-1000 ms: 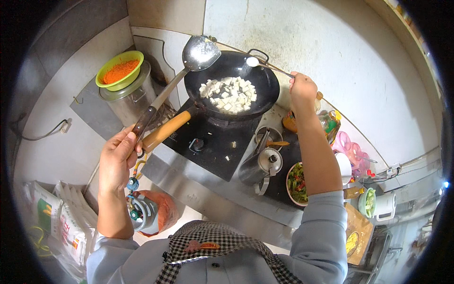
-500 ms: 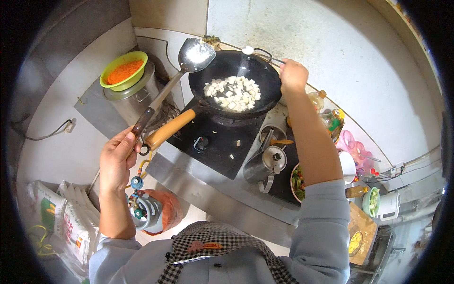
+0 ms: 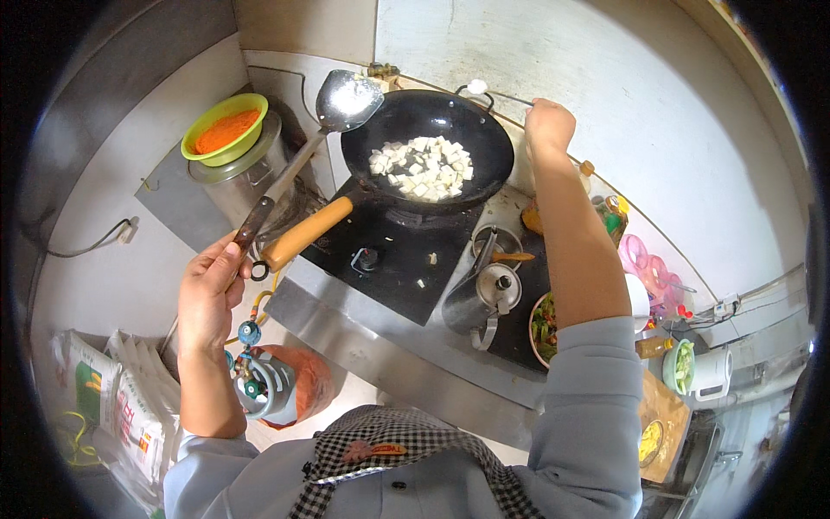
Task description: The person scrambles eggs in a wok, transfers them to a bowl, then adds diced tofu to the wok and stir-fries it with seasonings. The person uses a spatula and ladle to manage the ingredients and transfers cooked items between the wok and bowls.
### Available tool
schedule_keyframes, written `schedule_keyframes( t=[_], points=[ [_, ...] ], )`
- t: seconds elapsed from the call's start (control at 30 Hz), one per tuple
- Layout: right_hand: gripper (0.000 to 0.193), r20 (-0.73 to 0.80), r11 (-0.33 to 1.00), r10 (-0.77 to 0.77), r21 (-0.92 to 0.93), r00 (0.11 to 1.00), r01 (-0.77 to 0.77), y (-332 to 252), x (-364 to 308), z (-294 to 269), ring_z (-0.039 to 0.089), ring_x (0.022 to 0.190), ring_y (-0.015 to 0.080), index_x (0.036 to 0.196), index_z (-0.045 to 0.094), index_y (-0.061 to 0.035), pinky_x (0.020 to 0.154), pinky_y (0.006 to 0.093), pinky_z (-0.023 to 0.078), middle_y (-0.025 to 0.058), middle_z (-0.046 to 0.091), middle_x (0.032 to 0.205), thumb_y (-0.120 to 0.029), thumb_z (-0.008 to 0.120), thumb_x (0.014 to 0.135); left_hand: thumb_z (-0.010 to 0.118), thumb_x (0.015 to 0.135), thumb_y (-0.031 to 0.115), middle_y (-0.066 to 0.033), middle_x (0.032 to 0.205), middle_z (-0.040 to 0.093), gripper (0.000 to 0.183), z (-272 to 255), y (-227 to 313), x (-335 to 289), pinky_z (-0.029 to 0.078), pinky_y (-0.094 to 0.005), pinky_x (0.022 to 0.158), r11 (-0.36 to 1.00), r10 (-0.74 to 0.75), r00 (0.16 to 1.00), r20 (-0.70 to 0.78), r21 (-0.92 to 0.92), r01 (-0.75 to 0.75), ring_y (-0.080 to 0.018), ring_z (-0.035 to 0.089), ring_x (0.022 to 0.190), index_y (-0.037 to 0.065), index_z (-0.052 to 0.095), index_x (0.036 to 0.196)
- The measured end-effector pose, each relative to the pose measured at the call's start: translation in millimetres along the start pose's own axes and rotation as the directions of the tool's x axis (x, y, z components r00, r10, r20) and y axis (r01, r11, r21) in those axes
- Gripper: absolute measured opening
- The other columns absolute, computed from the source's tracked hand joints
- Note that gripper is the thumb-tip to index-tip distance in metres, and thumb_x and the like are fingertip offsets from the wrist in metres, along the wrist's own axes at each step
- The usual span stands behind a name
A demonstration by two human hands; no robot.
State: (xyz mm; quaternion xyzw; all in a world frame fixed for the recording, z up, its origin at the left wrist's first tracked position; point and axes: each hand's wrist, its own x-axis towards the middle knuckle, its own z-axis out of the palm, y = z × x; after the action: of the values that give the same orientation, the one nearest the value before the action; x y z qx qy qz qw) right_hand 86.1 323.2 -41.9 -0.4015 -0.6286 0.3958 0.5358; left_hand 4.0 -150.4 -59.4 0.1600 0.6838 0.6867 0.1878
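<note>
My left hand [image 3: 210, 290] is closed round the dark handle of a wok spatula [image 3: 347, 102], its broad metal blade raised at the wok's left rim. In my right hand [image 3: 550, 128] is the thin handle of a small spoon [image 3: 477, 86], heaped with a white substance, at the far right rim. The black wok [image 3: 484, 164] sits on the stove, its wooden handle pointing toward me at the left. Pale diced cubes [image 3: 424, 169] lie in its bottom.
A lime bowl of shredded orange food [image 3: 226, 130] rests on a metal pot [image 3: 246, 177] at left. Right of the burner stand a metal pitcher [image 3: 471, 307] and a bowl of chopped vegetables [image 3: 543, 329]. Below the counter is a gas cylinder [image 3: 272, 389]. Bottles [image 3: 612, 214] line the wall.
My right hand has moved the spoon up and to the right, from over the wok toward its far rim. White grains falling from the spoon earlier no longer show. The spatula shifted slightly left.
</note>
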Motion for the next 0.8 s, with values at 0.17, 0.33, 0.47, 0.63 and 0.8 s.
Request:
schedule_keyframes(
  t=[0.17, 0.33, 0.47, 0.63, 0.8],
  points=[
    [0.024, 0.053, 0.999, 0.009, -0.045, 0.999, -0.006, 3.6, -4.9, -38.1, 0.064, 0.073, 0.0273, 0.082, 0.066, 0.0063, 0.072, 0.0376, 0.049, 0.0186, 0.068, 0.078, -0.015, 0.056, 0.087, 0.055, 0.097, 0.022, 0.0010, 0.072, 0.055, 0.038, 0.0, 11.0, 9.9, 0.024, -0.0180, 0.043, 0.963, 0.041, 0.999, 0.022, 0.266, -0.046, -0.0021, 0.034, 0.049, -0.002, 0.059, 0.125],
    [0.027, 0.025, 0.997, -0.041, -0.066, 0.999, 0.043, 22.4, -2.5, -51.1, 0.067, 0.081, 0.0317, 0.087, 0.068, 0.0075, 0.078, 0.0371, 0.050, 0.0215, 0.070, 0.085, -0.016, 0.054, 0.088, 0.057, 0.093, 0.015, -0.0114, 0.076, 0.061, 0.034, 13.6, 51.3, 16.4, 0.043, -0.0304, 0.058, 0.405, 0.327, 0.920, 0.216, 0.847, -0.343, -0.0180, 0.054, 0.062, 0.004, 0.060, 0.125],
    [0.023, 0.097, 0.987, 0.150, 0.041, 0.984, -0.154, 39.7, -3.3, -60.4, 0.066, 0.084, 0.0290, 0.090, 0.070, 0.0028, 0.076, 0.0359, 0.050, 0.0197, 0.069, 0.087, -0.015, 0.056, 0.087, 0.062, 0.085, 0.005, -0.0215, 0.095, 0.063, 0.037, 43.1, 88.5, 2.9, 0.048, -0.0431, 0.077, 0.070, 0.303, 0.869, 0.391, 0.900, -0.429, -0.0386, 0.062, 0.086, 0.005, 0.061, 0.122],
    [0.017, 0.052, 0.945, 0.239, 0.217, 0.970, -0.244, 47.7, -4.9, -106.8, 0.064, 0.075, 0.0253, 0.092, 0.068, -0.0015, 0.072, 0.0340, 0.051, 0.0143, 0.069, 0.084, -0.014, 0.059, 0.084, 0.063, 0.081, 0.001, -0.0204, 0.097, 0.063, 0.038, 106.7, 95.1, 4.2, 0.048, -0.0441, 0.080, -0.093, 0.218, 0.741, 0.635, 0.770, -0.632, -0.0393, 0.062, 0.091, 0.005, 0.063, 0.119],
    [0.015, 0.167, 0.469, -0.320, -0.827, 0.933, 0.309, 73.6, 19.9, -244.9, 0.062, 0.066, 0.0215, 0.094, 0.066, -0.0059, 0.067, 0.0320, 0.051, 0.0089, 0.068, 0.082, -0.013, 0.061, 0.082, 0.057, 0.085, 0.002, -0.0265, 0.096, 0.063, 0.034, 186.1, 56.7, 49.3, 0.049, -0.0464, 0.078, -0.079, 0.235, 0.720, 0.653, 0.751, -0.656, -0.0429, 0.061, 0.092, 0.001, 0.061, 0.119]
  ],
)
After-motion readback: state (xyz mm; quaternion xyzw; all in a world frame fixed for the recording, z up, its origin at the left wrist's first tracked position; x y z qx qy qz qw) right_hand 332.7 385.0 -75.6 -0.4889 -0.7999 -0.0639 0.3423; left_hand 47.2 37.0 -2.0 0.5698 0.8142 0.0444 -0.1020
